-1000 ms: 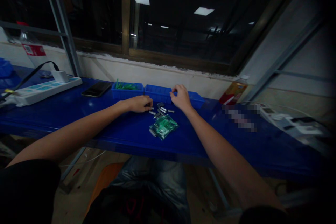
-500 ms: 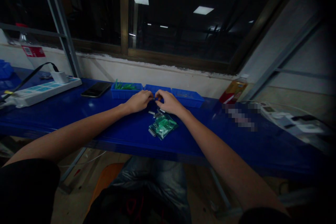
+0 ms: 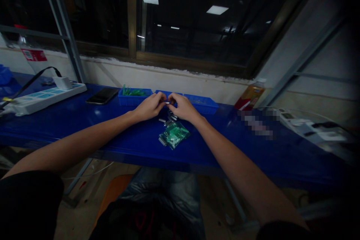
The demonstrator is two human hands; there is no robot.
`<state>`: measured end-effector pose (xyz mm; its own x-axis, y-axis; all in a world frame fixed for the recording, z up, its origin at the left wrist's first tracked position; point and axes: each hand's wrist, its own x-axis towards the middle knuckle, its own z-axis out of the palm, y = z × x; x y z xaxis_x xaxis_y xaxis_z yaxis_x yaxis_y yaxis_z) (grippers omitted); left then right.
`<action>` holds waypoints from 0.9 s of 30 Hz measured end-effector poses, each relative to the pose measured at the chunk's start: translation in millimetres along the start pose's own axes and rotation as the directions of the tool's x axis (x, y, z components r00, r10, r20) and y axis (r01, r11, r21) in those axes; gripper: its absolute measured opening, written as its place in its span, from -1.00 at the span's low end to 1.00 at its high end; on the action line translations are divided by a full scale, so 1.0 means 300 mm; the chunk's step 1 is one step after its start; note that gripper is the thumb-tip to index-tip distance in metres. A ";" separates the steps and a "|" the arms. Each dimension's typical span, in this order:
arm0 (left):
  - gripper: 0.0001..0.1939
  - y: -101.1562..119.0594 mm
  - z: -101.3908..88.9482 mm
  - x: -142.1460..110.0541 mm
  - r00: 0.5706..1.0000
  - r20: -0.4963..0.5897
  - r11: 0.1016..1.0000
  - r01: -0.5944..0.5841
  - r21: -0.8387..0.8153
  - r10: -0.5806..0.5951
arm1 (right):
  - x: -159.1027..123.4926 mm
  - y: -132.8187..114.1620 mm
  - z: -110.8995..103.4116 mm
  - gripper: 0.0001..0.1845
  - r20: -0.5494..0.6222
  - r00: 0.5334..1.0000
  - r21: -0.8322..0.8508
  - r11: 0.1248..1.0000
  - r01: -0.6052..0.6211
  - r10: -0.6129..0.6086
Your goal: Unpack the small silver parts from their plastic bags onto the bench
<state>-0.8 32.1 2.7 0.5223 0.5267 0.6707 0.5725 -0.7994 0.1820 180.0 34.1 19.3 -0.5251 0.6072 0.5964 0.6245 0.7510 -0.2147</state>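
My left hand (image 3: 152,105) and my right hand (image 3: 181,106) meet fingertip to fingertip in front of the middle blue bin (image 3: 165,93). Pinched between them is a small silvery metal piece (image 3: 167,103), mostly covered by the fingers. Right below the hands, several small silvery metal pieces (image 3: 170,120) lie in a loose pile on the blue table (image 3: 118,129). A clear plastic bag with green contents (image 3: 174,135) rests at the near side of that pile, and one more metal piece (image 3: 162,141) sticks out by its left edge.
A blue bin with green strips (image 3: 133,96) stands at left, another blue bin (image 3: 204,104) at right. Farther left are a phone (image 3: 101,95), a white power strip (image 3: 50,97) and a bottle (image 3: 33,54). A drink bottle (image 3: 250,95) stands by the wall at right.
My right hand has come left from the right-hand bin to join my left hand. My left hand has risen slightly off the pile, and both now hold the small metal piece.
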 end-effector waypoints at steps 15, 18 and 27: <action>-0.79 0.016 -0.017 0.000 0.995 -0.055 0.990 0.087 0.107 -0.082 | -0.002 -0.015 -0.005 -0.82 -0.004 1.000 0.012 1.000 -0.025 0.025; -0.77 0.019 -0.019 0.001 0.995 -0.044 0.990 0.091 0.105 -0.087 | -0.002 -0.016 -0.006 -0.87 -0.009 1.000 0.016 1.000 0.006 -0.005; -0.77 0.012 -0.021 0.001 0.995 -0.051 0.994 0.090 0.067 -0.086 | 0.001 -0.012 0.000 -0.86 -0.015 1.000 -0.014 1.000 -0.007 0.006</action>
<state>-2.4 27.5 8.0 0.4379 0.5784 0.6882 0.6579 -0.7279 0.1932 177.5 31.4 20.3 -0.5125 0.6080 0.6063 0.6360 0.7432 -0.2078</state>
